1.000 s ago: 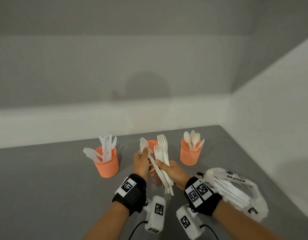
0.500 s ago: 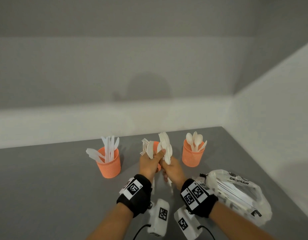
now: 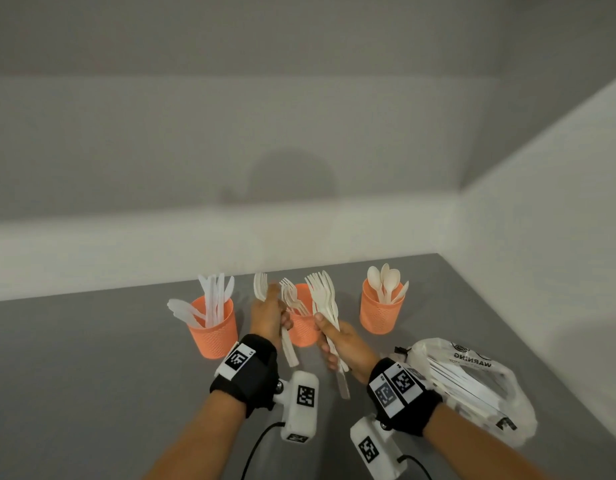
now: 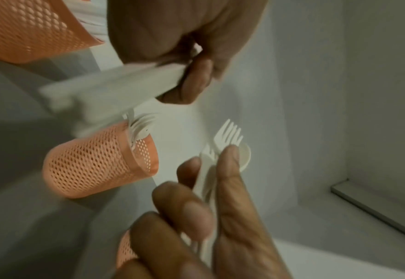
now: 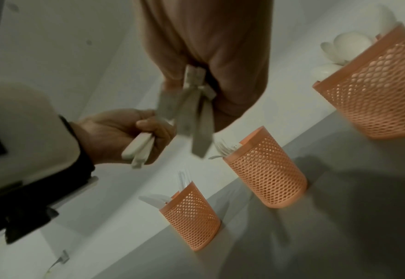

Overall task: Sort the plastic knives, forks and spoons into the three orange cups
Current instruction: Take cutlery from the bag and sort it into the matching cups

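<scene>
Grey walls meet in a corner behind a grey counter [image 3: 92, 358], where three orange mesh cups stand in a row. On the left, the knife cup [image 3: 215, 329] holds white knives [image 3: 215, 299], some upright and some leaning out to the left. At the right, the spoon cup [image 3: 381, 311] holds white spoons [image 3: 386, 282], bowls up. Between them stands the fork cup [image 3: 303, 330], partly hidden behind the hands, with a few forks [image 3: 292, 299] sticking out of it.

Above and in front of that middle cup, the left hand [image 3: 266, 317] has its grip curled round a small bunch of cutlery [image 4: 225, 143], a fork head and a spoon bowl showing past the fingertips [image 4: 230, 152]. Close beside it, the right hand [image 3: 344, 344] grips a larger bundle of forks [image 3: 322, 292], tines up, handles fanning out below the fist.

Near the right wrist, a clear plastic bag [image 3: 473, 382] with more white cutlery lies on the counter.
</scene>
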